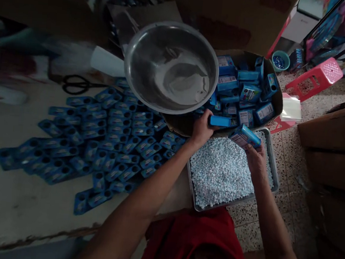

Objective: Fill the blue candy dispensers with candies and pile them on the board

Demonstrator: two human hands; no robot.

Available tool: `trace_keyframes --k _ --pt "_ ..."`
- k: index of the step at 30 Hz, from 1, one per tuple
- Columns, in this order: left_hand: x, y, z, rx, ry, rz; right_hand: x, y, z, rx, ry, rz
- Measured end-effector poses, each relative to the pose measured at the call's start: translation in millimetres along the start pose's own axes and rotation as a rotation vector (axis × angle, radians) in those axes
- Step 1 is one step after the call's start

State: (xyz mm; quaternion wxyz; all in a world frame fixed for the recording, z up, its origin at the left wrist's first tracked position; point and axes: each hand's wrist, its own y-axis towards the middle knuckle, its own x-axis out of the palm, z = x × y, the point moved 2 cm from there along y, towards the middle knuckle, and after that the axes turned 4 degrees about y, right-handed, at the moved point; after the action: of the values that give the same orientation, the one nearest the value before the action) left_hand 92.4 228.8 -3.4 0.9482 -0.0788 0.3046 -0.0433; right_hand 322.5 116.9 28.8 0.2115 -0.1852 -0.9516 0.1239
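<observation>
My right hand is closed round the lower end of a blue printed box, held tilted above a metal tray. Small pale blue and white pellets fill the tray. To its left, my left hand grips a small blue rectangular piece with a raised rim, perhaps a scoop; its far side is hidden by my fingers. Just behind both hands stands a cardboard carton holding many blue boxes, lying at mixed angles.
A large steel bowl rests over the carton's left side. Rows of blue boxes with round holes cover the table at left, near black scissors. A pink stool and a teal bowl are on the right.
</observation>
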Motion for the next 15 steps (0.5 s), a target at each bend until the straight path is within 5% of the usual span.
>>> trace_keyframes --k 3,6,10,15 --pt "-17.6 -41.0 10.0 0.112 -0.122 0.094 -7.6 -13.5 13.8 0.080 0.071 0.025" --pt "-22.2 -70.8 14.5 0.035 -0.288 0.147 -12.3 -27.3 24.8 0.218 0.127 0.098" --pt "-16.0 -89.4 13.6 -0.200 -0.745 0.171 -20.3 -44.8 40.5 0.361 0.119 0.162" --pt "-4.1 -103.0 3.3 -0.689 -1.185 -0.005 -25.6 -62.5 45.8 0.353 0.128 0.055"
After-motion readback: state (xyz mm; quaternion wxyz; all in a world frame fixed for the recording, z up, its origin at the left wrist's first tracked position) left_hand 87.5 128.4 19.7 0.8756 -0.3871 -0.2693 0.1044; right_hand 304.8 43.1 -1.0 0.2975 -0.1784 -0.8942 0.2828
